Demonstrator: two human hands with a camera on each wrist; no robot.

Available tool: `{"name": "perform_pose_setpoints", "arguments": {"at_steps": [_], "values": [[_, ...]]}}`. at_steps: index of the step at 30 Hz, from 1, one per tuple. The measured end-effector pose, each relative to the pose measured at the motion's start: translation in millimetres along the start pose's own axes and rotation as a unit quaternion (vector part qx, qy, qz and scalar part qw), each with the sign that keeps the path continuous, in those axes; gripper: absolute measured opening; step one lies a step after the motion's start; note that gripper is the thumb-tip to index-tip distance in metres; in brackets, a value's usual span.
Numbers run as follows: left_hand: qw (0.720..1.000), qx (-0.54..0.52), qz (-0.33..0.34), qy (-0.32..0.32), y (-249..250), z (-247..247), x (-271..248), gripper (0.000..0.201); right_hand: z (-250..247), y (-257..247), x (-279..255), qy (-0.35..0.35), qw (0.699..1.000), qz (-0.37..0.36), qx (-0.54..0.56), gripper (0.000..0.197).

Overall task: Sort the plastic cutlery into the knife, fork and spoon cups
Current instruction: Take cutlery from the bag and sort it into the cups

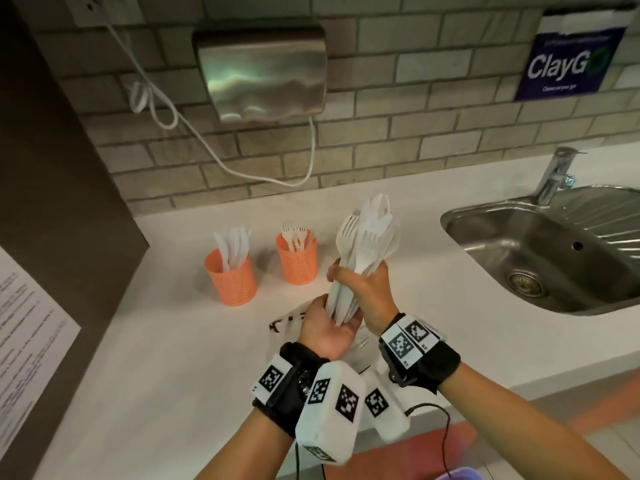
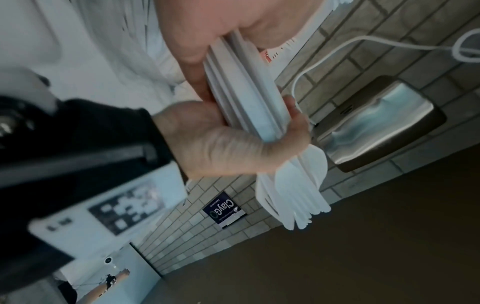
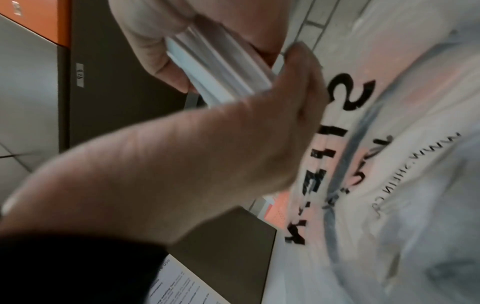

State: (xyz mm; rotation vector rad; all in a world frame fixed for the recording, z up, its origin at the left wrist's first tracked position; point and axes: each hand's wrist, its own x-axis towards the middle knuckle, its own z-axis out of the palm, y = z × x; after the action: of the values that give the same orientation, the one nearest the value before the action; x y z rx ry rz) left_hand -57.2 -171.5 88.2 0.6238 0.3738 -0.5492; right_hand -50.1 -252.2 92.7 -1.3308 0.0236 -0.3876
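Both wrists are wearing black straps as the left hand is cupping palm-up under the handle ends of the cutlery bundle, fingers curling round them. Just right of it, the right hand is clenching the bundle's middle, smooth white tines fanning upward. Left of the bundle, two perforated orange cups are standing: knife cup, then fork cup.

A bundle of white plastic cutlery runs between two hands: the left hand grips the handles, the right hand wraps lower down (fork tines poke past it). Behind, a steel wall dispenser.
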Motion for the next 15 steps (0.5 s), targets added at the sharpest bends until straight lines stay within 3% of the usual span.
{"name": "perform_pose_setpoints", "arguments": {"at_steps": [2,7,10,15], "values": [[1.0,0.013,0.004,0.004,-1,5,1,0.031,1,4,2,0.013,1.0,0.02,0.0,0.035],[0.999,0.039,0.003,0.028,-5,12,11,0.029,-1,14,15,0.022,0.997,0.077,0.021,0.02],[0.998,0.061,0.006,0.006,-6,11,18,0.031,-4,14,24,-0.01,0.994,0.103,0.028,0.027],[0.973,0.231,0.009,0.015,-2,3,26,0.029,-14,14,40,-0.057,0.99,0.126,0.034,0.02]]}}
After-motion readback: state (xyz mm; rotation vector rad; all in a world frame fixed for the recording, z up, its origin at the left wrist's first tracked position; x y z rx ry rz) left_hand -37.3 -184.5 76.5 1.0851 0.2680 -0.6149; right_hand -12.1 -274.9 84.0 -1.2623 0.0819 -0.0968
